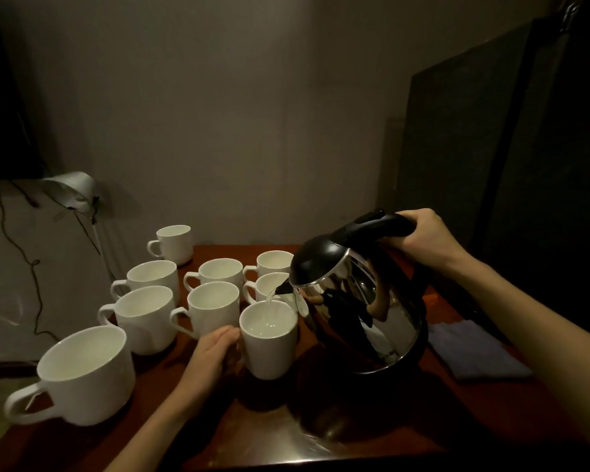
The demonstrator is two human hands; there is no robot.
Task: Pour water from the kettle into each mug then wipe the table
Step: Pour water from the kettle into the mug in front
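Kettle: rounded polished steel kettle (365, 315) with black plastic lid and black handle, held above the right half of the dark reddish-brown wooden table (198, 434), tipped to the left, spout down. A thin stream of water runs from the spout into the mug below.

Right hand (423, 238): fingers curled tight round the kettle's black handle from above.

Receiving mug: plain white ceramic mug (269, 338), upright near the middle of the table, just beside the kettle's left flank, a shallow pool of water showing inside.

Left hand (215, 352): set against the left side of the receiving mug where its handle would be; fingers lie together and bent toward the mug, but whether they close on the handle cannot be told.

Other mugs: eight more white ceramic mugs of the same pattern, upright, handles to the left, ranged in rows over the left half of the table: a nearest mug (86, 376) at the left edge, a farthest mug (174, 243) at the far left corner, the rest between them. Their contents cannot be made out.

Cloth: folded blue-grey cloth (474, 349), flat by the right edge of the table, behind the kettle.

Surroundings: white desk lamp (70, 190) with dark trailing cables, beyond the table's left edge.
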